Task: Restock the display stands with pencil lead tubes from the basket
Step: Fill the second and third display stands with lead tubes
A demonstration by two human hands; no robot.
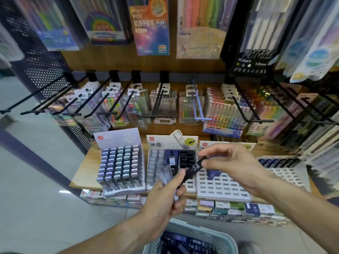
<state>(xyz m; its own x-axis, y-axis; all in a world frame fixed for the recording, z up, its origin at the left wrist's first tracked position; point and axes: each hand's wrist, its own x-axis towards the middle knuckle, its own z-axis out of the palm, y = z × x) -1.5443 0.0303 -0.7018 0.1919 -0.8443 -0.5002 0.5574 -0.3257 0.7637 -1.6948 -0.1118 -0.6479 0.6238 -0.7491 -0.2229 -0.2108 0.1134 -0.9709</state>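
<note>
A black pencil lead tube [194,168] marked "HB 0.5" lies tilted in the air before the middle display stand [171,162], which is partly filled. The right display stand [222,182] shows mostly empty slots. More tubes fill the pale basket [189,241] below.

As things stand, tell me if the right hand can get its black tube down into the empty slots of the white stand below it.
Probably yes. The right hand pinches the black tube just above the white stand, whose open slots lie bare beneath it. The left hand is off to one side.
</note>
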